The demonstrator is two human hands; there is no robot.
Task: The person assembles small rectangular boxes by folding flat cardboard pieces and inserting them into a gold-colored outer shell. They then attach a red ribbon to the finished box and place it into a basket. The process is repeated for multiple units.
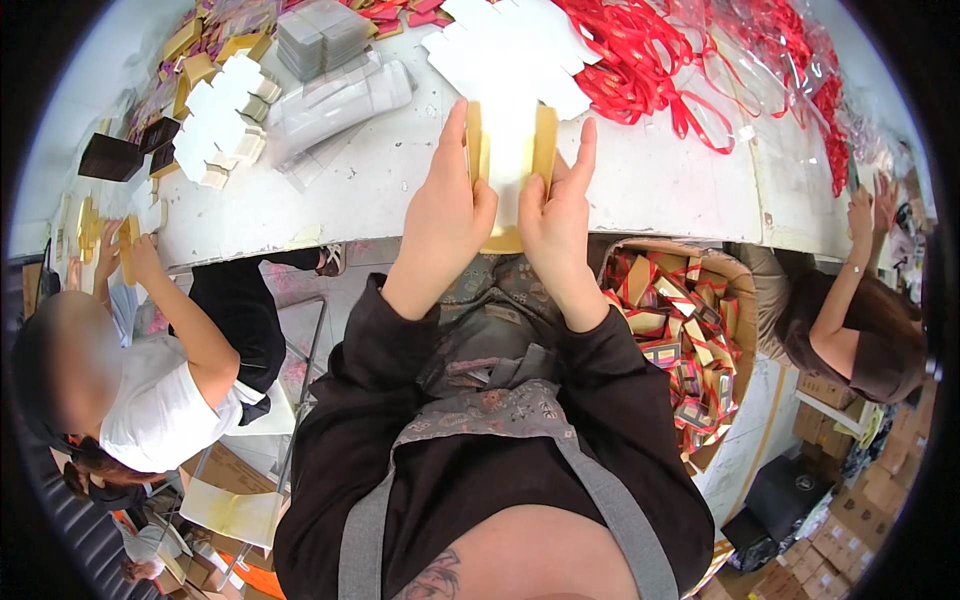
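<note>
Between my two hands, just over the near edge of the table, is a cardboard box blank [513, 140] with a white inner face and raised gold side flaps. My left hand [447, 212] grips its left side, the thumb pressed on the inside. On the opposite side my right hand [556, 216] holds it the same way, its index finger pointing up and away. A stack of flat white box blanks [560, 50] lies on the table just beyond. Glare washes out the middle of the held blank.
Red ribbons [640, 60] are heaped at the far right of the white table [660, 185]. Clear plastic sleeves [340, 105] and more white blanks [222, 115] lie left. A carton [745, 330] of ribboned boxes stands by my right side. Co-workers sit left [165, 400] and right [850, 330].
</note>
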